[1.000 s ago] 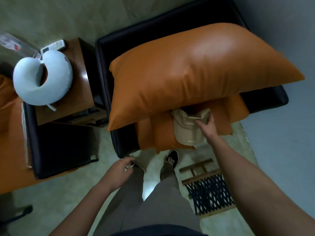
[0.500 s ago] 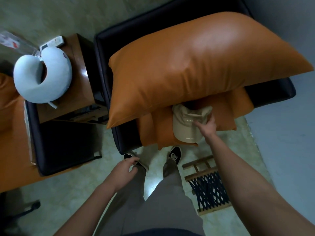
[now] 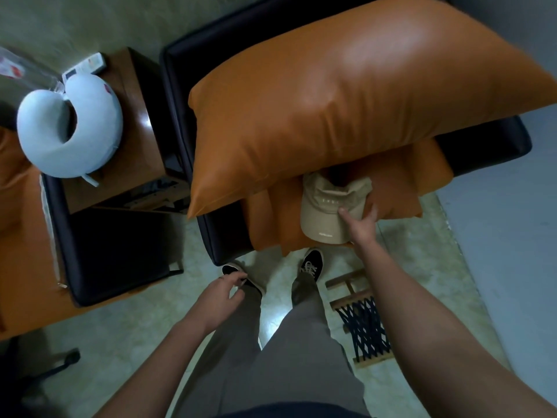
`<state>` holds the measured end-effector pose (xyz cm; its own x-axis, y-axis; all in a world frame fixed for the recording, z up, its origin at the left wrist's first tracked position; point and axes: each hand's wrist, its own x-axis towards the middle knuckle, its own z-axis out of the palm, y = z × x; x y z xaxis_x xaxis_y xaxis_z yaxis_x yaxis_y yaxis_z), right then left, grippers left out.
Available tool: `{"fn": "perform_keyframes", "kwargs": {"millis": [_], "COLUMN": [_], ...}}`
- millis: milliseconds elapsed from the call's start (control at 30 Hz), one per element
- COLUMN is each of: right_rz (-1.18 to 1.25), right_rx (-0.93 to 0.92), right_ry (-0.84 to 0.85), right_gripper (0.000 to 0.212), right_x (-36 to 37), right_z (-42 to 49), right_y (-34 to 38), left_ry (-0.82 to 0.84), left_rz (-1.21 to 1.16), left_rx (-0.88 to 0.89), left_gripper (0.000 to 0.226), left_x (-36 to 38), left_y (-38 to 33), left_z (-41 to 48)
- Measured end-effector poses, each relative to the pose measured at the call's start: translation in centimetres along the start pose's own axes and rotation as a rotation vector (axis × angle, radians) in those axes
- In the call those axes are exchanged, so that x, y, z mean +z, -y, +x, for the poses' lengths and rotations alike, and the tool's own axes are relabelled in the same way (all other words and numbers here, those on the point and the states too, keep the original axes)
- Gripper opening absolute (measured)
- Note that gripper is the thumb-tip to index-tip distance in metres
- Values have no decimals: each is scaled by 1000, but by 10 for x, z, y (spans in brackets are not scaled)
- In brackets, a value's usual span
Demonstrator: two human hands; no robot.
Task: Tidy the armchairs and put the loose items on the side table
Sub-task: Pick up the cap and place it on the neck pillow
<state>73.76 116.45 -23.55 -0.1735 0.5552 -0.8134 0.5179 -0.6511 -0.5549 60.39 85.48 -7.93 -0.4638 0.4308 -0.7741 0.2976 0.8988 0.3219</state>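
Note:
A beige cap point(image 3: 327, 211) lies on the orange seat cushion point(image 3: 277, 218) of the black armchair point(image 3: 488, 140), its crown tucked under a large orange pillow point(image 3: 346, 98). My right hand point(image 3: 360, 226) grips the cap at its right side, thumb on top of the brim. My left hand point(image 3: 224, 292) hangs free above the floor with loosely curled fingers, holding nothing. On the wooden side table point(image 3: 135, 140) to the left rest a pale blue neck pillow point(image 3: 69, 128) and a white remote point(image 3: 86, 67).
A second black armchair point(image 3: 114, 254) with an orange cushion stands at the left. A small wooden stool with dark woven netting point(image 3: 361, 321) sits on the floor by my right foot. A grey wall runs along the right.
My right hand has drawn the cap out from under the big pillow toward the seat's front edge. The left hand stays low.

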Motion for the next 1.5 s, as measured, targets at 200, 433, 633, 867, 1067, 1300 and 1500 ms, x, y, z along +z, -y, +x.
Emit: {"fn": "perform_keyframes", "kwargs": {"millis": [200,433,633,867,1067,1300,1500], "right_rz": [413,376,308,202,91,123,109], "right_rx": [2,-64,-73,-33,-27,-56,-210], "right_ry": [87,223,394,641,824,839,855], "right_gripper": [100,101,95,95,104,50,50], "right_x": [-20,-29,-21,-4,29,127,226], "right_z": [-46,-127,-186,-228,-241,-283,-330], "right_y": [5,24,39,46,47,73,85], "left_ry": [24,-33,-151,-89,-205,-316,-477], "left_rz": [-42,-209,-568,-1061,-1582,-1609,-1602], "left_rx": [21,66,17,-77,-10,221,276], "left_gripper": [45,40,54,75,78,74,73], "left_x": [-1,-20,-42,-47,-59,-110,-143], "left_y": [-7,-20,-35,-28,6,61,144], "left_z": [1,8,0,-32,-58,-97,-128]}}
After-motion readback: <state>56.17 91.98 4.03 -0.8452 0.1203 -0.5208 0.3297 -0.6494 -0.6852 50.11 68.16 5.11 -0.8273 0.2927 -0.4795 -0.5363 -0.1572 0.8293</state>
